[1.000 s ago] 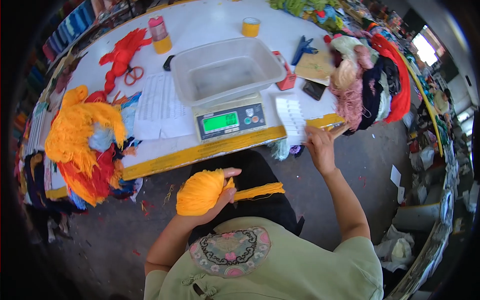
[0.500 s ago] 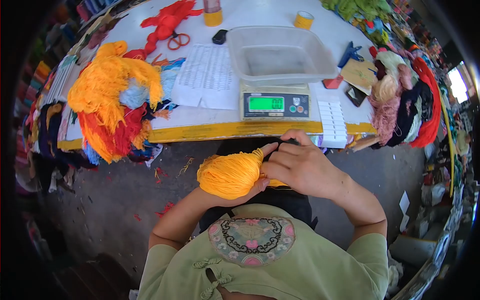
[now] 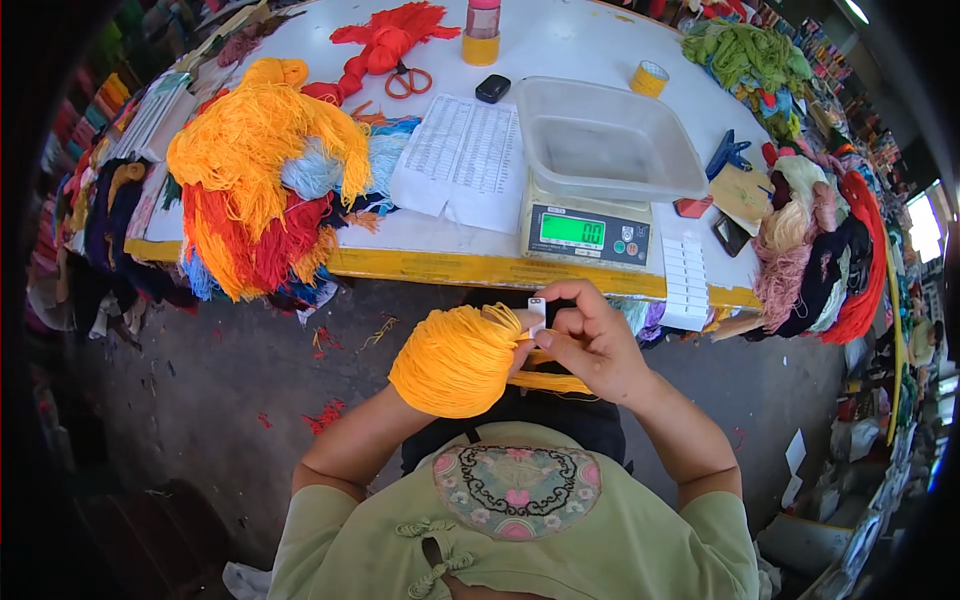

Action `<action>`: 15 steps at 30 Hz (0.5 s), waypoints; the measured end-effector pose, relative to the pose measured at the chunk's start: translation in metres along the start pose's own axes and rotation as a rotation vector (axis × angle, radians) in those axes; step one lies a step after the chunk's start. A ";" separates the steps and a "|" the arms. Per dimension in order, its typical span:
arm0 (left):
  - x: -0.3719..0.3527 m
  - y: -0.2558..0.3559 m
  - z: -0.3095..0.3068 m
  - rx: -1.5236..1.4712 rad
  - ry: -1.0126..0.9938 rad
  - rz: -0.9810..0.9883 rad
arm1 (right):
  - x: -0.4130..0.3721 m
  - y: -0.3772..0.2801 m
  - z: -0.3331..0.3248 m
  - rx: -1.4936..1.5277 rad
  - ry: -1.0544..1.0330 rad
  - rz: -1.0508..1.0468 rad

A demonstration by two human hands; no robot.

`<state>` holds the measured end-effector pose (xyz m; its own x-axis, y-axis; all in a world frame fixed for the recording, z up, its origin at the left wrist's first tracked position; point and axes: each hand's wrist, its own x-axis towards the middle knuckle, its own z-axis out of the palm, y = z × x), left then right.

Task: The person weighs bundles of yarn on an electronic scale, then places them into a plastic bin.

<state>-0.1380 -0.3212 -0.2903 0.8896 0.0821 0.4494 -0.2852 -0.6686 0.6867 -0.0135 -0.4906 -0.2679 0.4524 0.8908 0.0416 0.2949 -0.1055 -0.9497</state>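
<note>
left hand (image 3: 517,350): wrapped around orange yarn bundle (image 3: 450,360)
right hand (image 3: 590,340): fingertips pinching small white tag (image 3: 537,312)
scale display (image 3: 572,230): green, digits unreadable

Fluffy orange yarn bundle (image 3: 455,360) held in lap, small white label (image 3: 537,312) upright at its gathered end

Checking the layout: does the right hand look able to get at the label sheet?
Probably yes: the right hand is near the label sheet with nothing between, though it pinches a small label.
</note>
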 end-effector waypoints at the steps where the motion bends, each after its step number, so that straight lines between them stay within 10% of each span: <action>1: -0.003 -0.002 0.002 -0.048 0.042 0.031 | -0.001 -0.014 -0.002 -0.064 0.007 -0.002; 5: 0.011 0.010 -0.017 0.162 -0.112 -0.021 | 0.001 -0.016 -0.005 -0.083 0.002 -0.143; 12: 0.013 0.013 -0.029 -0.843 -0.464 -0.639 | 0.016 -0.015 -0.013 -0.157 -0.180 -0.485; 15: 0.009 0.013 -0.027 -0.701 -0.372 -0.428 | 0.009 -0.002 -0.005 -0.183 0.011 -0.495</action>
<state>-0.1438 -0.3092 -0.2618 0.9929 -0.1059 -0.0549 0.0529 -0.0219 0.9984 -0.0056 -0.4849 -0.2639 0.2297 0.8492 0.4755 0.6174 0.2505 -0.7457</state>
